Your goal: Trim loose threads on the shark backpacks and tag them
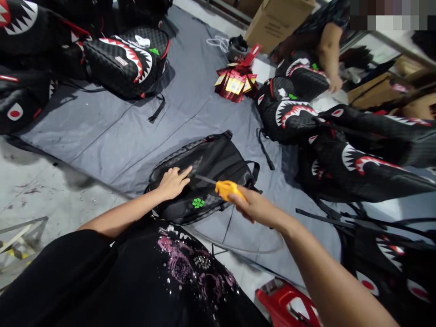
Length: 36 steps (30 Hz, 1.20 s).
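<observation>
A black backpack (211,159) with a small green tag lies on the grey sheet (112,136) in front of me. My left hand (173,182) rests flat on the backpack's near side, fingers stretched out. My right hand (254,206) is closed round an orange-handled tool (227,188). The tool's thin dark nozzle points left toward my left fingertips, just above the backpack. A thin clear hose loops away below my right hand.
Black shark-mouth backpacks (127,63) are piled at the back left and along the right side (357,159). A heap of red and yellow tags (236,82) lies on the sheet. Another person's arm (329,50) reaches over bags at the back right. A cardboard box (275,20) stands behind.
</observation>
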Tool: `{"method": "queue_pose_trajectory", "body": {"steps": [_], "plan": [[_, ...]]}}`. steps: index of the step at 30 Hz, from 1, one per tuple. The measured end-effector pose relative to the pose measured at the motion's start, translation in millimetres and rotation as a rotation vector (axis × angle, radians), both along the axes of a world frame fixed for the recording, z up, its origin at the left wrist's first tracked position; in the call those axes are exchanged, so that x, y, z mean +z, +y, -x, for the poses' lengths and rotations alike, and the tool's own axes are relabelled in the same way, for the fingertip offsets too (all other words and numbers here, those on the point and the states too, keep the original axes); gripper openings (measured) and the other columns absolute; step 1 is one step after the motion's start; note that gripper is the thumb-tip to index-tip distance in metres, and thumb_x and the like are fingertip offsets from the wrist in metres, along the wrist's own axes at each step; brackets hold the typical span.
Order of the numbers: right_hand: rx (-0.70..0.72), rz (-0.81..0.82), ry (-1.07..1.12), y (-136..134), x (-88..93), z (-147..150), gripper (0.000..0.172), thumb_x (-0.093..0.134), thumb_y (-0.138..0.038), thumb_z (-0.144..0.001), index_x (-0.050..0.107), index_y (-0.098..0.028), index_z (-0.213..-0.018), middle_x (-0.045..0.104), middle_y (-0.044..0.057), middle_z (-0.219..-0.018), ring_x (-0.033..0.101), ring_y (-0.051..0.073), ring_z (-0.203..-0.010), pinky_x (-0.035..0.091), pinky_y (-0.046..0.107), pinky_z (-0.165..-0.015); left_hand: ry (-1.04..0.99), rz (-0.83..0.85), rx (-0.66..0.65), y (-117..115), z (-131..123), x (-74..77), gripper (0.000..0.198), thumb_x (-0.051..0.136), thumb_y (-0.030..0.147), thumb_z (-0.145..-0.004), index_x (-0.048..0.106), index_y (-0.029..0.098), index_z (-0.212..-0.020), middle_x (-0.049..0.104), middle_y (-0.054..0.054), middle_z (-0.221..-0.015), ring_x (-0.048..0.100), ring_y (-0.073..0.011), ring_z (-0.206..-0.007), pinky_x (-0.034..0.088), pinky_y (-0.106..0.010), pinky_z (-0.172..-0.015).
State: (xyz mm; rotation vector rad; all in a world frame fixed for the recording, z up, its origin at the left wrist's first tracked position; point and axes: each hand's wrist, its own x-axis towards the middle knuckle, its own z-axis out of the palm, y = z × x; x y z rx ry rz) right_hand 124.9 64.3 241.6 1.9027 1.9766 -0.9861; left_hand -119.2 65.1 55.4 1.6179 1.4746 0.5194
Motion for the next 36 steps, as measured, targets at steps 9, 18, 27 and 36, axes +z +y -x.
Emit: {"method": "queue_pose_trajectory", "body": {"steps": [9, 18, 27, 36], "plan": [[-0.113, 0.087, -0.321, -18.3, 20.7, -47.6, 0.047, 0.036, -0.047, -0.097, 0.056, -0.015, -0.126, 0.058, 0.000, -0.052, 0.050, 0.015, -0.039, 0.037, 0.025, -0.047, 0.283, -0.466, -0.317, -61.5, -45.9, 22.0, 0.062, 0.057, 0.043, -0.089, 0.040, 0.024, -0.146, 0.020, -0.015, -0.159, 0.025, -0.0350, -0.142, 0.029, -0.052, -0.111], [-0.219, 0.131, -0.211, -61.7, 37.9, -89.7, 0.043, 0.037, -0.049, -0.096, 0.057, -0.015, -0.115, 0.053, -0.002, -0.051, 0.051, 0.015, -0.041, 0.039, 0.026, -0.049, -0.066, 0.067, -0.088, -41.7, -68.3, -1.5, 0.042, 0.039, 0.034, -0.098, 0.050, 0.020, -0.136, 0.064, -0.014, -0.123, 0.063, -0.0242, -0.104, 0.050, -0.039, -0.090], [-0.205, 0.046, -0.152, -71.1, 24.5, -72.7, 0.039, 0.040, -0.043, -0.096, 0.056, -0.015, -0.118, 0.057, -0.001, -0.055, 0.052, 0.014, -0.044, 0.037, 0.024, -0.050, -0.203, 0.277, 0.041, -16.3, -107.3, 8.2, 0.041, 0.037, 0.037, -0.099, 0.049, 0.023, -0.136, 0.061, -0.014, -0.119, 0.061, -0.0223, -0.099, 0.050, -0.036, -0.083], [-0.272, -0.028, -0.502, -88.9, 0.5, -71.5, 0.051, 0.031, -0.052, -0.098, 0.054, -0.014, -0.122, 0.070, 0.015, -0.089, 0.067, 0.028, -0.080, 0.042, 0.031, -0.063, 0.250, -0.103, -0.337, -23.1, -118.6, 23.6, 0.067, 0.056, 0.052, -0.087, 0.038, 0.029, -0.147, 0.037, -0.017, -0.142, 0.040, -0.0379, -0.126, 0.040, -0.051, -0.100]]}}
